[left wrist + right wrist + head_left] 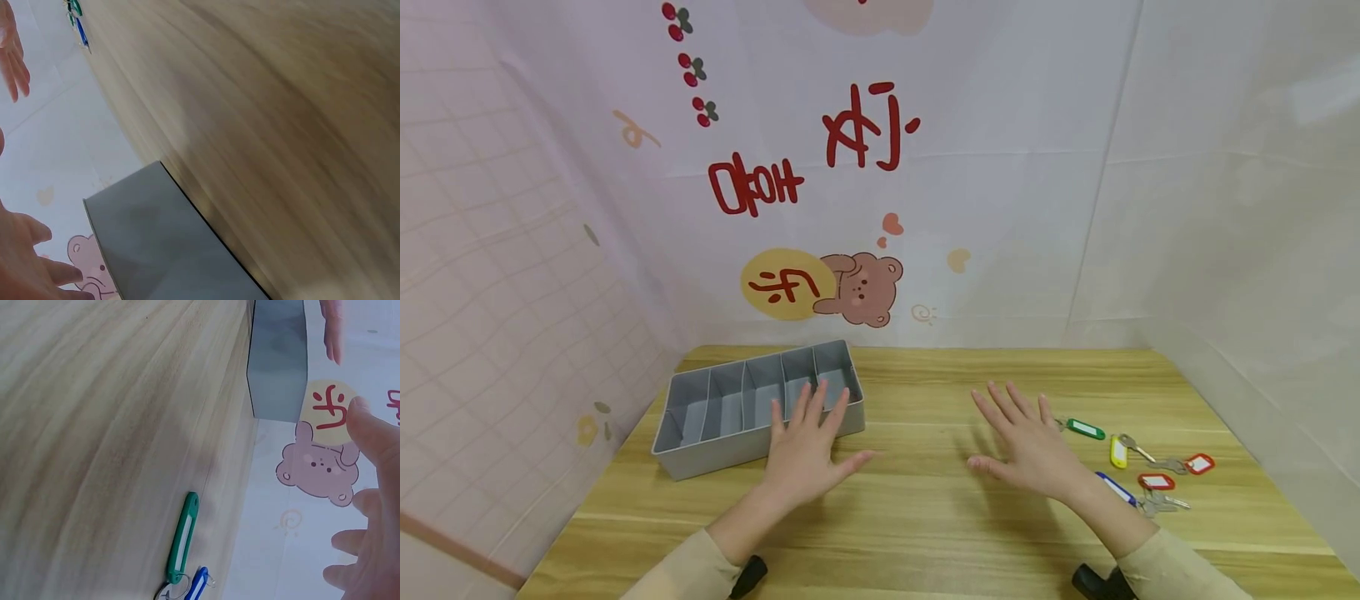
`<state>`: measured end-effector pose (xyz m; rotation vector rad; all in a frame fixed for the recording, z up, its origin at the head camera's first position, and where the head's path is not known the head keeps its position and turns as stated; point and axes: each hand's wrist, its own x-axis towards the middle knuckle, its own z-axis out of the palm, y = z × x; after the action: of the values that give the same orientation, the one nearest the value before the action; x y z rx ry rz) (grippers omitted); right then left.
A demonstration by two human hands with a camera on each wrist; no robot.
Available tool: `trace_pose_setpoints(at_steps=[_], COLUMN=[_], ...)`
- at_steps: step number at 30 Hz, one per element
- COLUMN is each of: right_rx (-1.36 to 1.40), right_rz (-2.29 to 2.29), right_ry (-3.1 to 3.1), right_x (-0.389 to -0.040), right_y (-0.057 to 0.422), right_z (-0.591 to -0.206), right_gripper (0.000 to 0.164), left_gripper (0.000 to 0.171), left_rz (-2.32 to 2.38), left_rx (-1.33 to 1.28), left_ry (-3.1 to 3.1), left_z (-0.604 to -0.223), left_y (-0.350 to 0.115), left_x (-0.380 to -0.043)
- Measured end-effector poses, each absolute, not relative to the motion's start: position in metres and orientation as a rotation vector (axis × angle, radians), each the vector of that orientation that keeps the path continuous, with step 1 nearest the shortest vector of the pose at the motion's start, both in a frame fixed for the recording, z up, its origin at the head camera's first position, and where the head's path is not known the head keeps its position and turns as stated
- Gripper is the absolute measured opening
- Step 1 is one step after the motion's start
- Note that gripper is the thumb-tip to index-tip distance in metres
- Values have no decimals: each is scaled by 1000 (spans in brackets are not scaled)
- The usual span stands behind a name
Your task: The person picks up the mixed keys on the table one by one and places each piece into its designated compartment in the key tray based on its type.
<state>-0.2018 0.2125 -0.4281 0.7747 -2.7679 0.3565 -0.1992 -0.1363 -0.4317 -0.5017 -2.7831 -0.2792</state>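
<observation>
My left hand (805, 450) hovers with fingers spread, overlapping the front right corner of a grey divided box (722, 457) in the head view. Nothing is in that hand. The right hand (1030, 446) is likewise spread and holds nothing, just left of several keys with coloured tags. Nearest to it lies a green key tag (1086, 429). A yellow tag (1118, 452), a blue tag (1116, 488) and two red tags, one (1199, 463) farther right and one (1156, 482) nearer, lie around. Metal keys (1168, 465) rest among them. The right wrist view shows the green tag (182, 537) with its ring.
The wooden table (925, 533) carries the box at back left and the keys at right. A white printed cloth (1000, 208) stands behind the table and along both sides. Black wrist devices, one (748, 577) left and one (1101, 582) right, show by the sleeves.
</observation>
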Motion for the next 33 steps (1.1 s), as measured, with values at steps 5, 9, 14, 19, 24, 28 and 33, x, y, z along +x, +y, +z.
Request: trace_pose_setpoints(at_steps=[5,9,14,19,24,28,33], right_rx=[785,793,780,765,776,788,779], right_rz=[429,465,507,532,566,581,632], right_ry=[-2714,-2675,-2626,-2558,-2493,-2451,-2419], right_x=[-203,-204,-205,-205,-206,-207,-207], right_y=[217,222,228,234,240,244,251], right_z=[-430,-432,-434,-435,-436,-436,-436], right_gripper=[92,92,91,86,82,79,76], left_gripper=[91,88,86,85,81,77,76], left_rz=[-286,-274,-253,-248,-261,-287,-310], left_rx=[-520,-531,-525,-506,-495,-500,-483], left_ry=[-2695,-2656,-2609,-2567,-2523,-2451,-2397], left_z=[-432,-432,-433,-434,-436,-436,-433], left_y=[-146,-154,-164,-177,-189,-198,-210], left_x=[-200,-199,-199,-198,-197,-198,-198])
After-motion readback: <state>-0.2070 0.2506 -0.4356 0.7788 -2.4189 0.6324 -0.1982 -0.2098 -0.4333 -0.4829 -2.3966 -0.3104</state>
